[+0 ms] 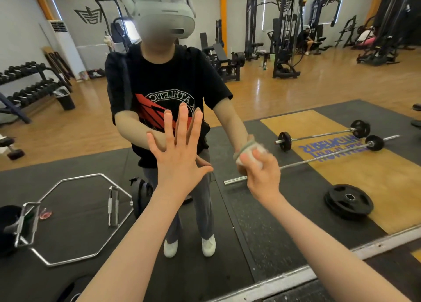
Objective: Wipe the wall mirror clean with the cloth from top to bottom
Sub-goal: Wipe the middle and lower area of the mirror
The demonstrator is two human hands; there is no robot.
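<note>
One wall mirror (pixel 296 96) fills the view. The left hand (pixel 180 151) presses flat on it, fingers spread; the right hand (pixel 262 172) grips one white cloth (pixel 250 152) against the glass.

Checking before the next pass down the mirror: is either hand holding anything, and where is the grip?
The right hand grips the bunched white cloth around its lower part, against the mirror. The left hand holds nothing, fingers spread at the glass.
</note>
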